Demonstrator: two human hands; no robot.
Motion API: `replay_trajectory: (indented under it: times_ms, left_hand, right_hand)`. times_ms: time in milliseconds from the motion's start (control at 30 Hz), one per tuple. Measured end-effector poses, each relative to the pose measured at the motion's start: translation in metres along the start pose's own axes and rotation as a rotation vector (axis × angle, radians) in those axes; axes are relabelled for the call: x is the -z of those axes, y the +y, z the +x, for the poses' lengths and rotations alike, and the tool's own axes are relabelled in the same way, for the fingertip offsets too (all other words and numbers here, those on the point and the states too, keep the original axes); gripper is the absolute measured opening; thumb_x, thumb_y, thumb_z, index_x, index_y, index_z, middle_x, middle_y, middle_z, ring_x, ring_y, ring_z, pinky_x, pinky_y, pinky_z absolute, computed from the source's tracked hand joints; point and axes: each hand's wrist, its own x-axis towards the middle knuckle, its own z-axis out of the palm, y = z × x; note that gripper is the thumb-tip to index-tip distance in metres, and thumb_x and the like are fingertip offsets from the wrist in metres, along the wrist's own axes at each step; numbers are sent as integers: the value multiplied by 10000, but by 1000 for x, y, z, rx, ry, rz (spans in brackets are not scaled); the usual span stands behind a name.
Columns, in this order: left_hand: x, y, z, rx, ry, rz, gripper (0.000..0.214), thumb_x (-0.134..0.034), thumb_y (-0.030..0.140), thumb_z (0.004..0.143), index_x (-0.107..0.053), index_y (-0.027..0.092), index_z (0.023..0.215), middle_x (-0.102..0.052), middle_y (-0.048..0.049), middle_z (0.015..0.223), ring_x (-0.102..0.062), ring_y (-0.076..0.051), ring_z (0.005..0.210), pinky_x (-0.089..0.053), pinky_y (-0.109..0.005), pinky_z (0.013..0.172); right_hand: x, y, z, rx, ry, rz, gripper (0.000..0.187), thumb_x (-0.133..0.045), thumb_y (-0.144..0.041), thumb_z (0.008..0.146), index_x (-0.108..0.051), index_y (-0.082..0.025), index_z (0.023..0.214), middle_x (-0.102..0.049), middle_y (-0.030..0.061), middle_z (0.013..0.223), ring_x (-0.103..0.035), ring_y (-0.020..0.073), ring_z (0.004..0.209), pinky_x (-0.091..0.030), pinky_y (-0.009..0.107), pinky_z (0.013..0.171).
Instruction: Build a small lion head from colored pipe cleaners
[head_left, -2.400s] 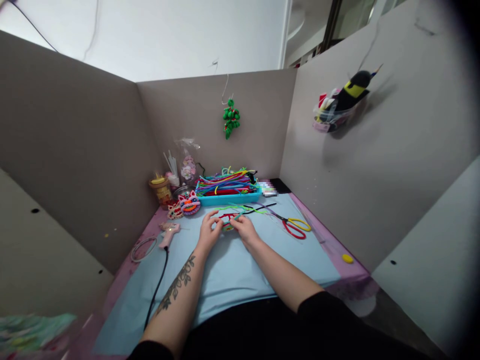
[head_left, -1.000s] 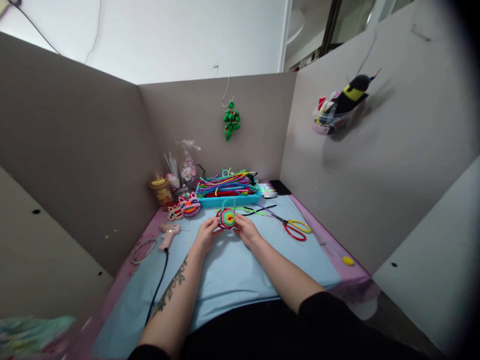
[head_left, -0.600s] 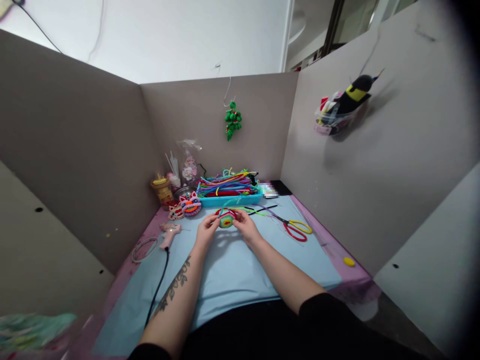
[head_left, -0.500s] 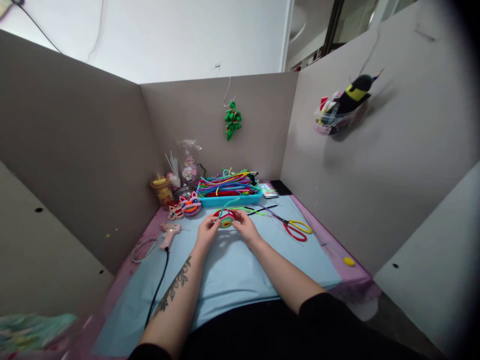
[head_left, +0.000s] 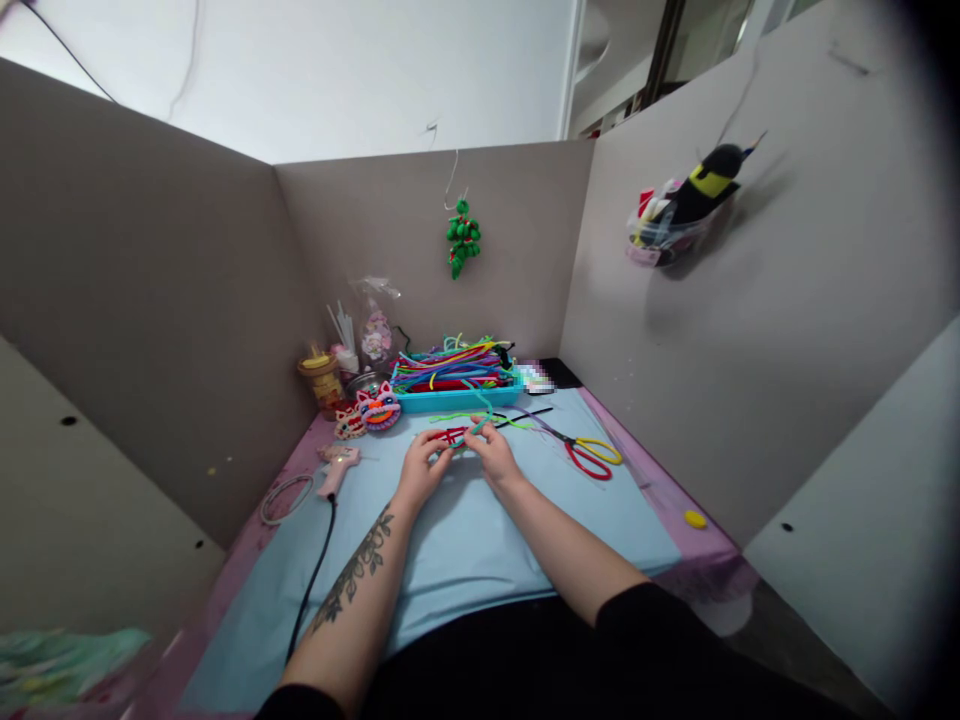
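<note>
Between my hands, over the blue cloth, is a small craft piece of red pipe cleaners (head_left: 452,435). My left hand (head_left: 422,466) pinches its left side with the fingertips closed. My right hand (head_left: 493,456) is closed at its right side, on a teal pipe cleaner (head_left: 489,402) that rises in a curve toward the tray. The underside of the piece is mostly hidden by my fingers. Just beyond lie loose green pipe cleaners (head_left: 450,417) and a black one (head_left: 536,411). Scissors (head_left: 592,455) with red and yellow handles rest to the right.
A blue tray (head_left: 450,402) of pipe cleaners stands at the back. Left of it are finished lion-like faces (head_left: 379,408), and nearer, a pink glue gun (head_left: 339,470) with a trailing cord. Grey panels (head_left: 420,230) enclose three sides. A yellow lid-like disc (head_left: 695,519) lies far right.
The piece has tipped, so its green and yellow face is turned from view and red strands show. The teal pipe cleaner has swung right and now bends up from my right fingers.
</note>
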Motion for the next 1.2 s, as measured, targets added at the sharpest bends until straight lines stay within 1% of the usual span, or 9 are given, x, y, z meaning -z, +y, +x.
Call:
replay_trajectory:
  times_ms: [100, 167, 267, 367, 600, 700, 800, 1067, 1200]
  left_hand:
    - [0, -1, 0, 16, 6, -14, 120, -585, 281, 792, -660, 188, 787, -599, -98, 1025, -578, -205, 967, -461, -380, 869]
    - [0, -2, 0, 40, 22, -25, 124, -586, 288, 789, -659, 187, 783, -600, -97, 1021, -577, -205, 966, -461, -377, 865]
    - [-1, -3, 1, 68, 45, -40, 133, -590, 299, 784, -659, 187, 770, -602, -95, 1011, -579, -205, 954, -458, -376, 862]
    - [-1, -3, 2, 73, 48, -47, 135, -596, 302, 780, -662, 185, 765, -604, -94, 1000, -578, -203, 948, -453, -374, 864]
    - [1, 3, 2, 60, 25, -81, 139, -600, 308, 779, -663, 185, 768, -607, -93, 1014, -577, -200, 955, -452, -370, 875]
    - [3, 6, 2, 38, 17, -97, 140, -590, 308, 789, -657, 186, 770, -609, -94, 1026, -575, -197, 964, -453, -375, 880]
    - [5, 8, 3, 22, -7, -106, 134, -584, 301, 796, -653, 188, 771, -609, -96, 1042, -573, -199, 980, -451, -385, 890]
    - [2, 2, 2, 12, -18, -80, 139, -579, 301, 800, -656, 186, 783, -606, -99, 1059, -572, -202, 991, -457, -387, 889]
    - [1, 1, 1, -15, -30, -42, 138, -571, 293, 805, -659, 187, 795, -601, -94, 1051, -574, -196, 982, -461, -375, 879]
  right_hand:
    - [0, 1, 3, -95, 62, 176, 240, -738, -365, 540, -628, -195, 668, -595, 35, 1051, -534, 180, 902, -405, 289, 772]
    - [0, 1, 6, -160, 114, 230, 282, -758, -376, 492, -613, -190, 648, -621, 28, 934, -535, 157, 796, -395, 267, 691]
    - [3, 1, 9, -243, 184, 211, 329, -783, -378, 445, -613, -192, 657, -614, 4, 745, -513, 137, 692, -356, 250, 609]
    - [5, 2, 10, -279, 201, 168, 345, -789, -379, 435, -620, -191, 670, -599, -12, 671, -499, 127, 646, -330, 246, 580]
    - [6, 3, 9, -336, 194, 145, 315, -767, -378, 468, -589, -193, 649, -621, -15, 683, -538, 146, 698, -332, 258, 603]
    - [7, 0, 8, -373, 153, 163, 276, -749, -358, 491, -574, -193, 626, -634, -7, 690, -546, 160, 719, -341, 257, 594]
    - [7, -2, 8, -400, 111, 198, 241, -734, -339, 507, -583, -199, 632, -663, 7, 763, -560, 175, 763, -349, 249, 574]
    - [6, -7, 7, -434, -56, 244, 245, -665, -383, 594, -625, -199, 750, -688, 27, 843, -583, 188, 812, -383, 261, 610]
    - [4, -10, 4, -443, -53, 266, 298, -674, -455, 606, -600, -203, 746, -680, 22, 826, -581, 187, 794, -390, 272, 619]
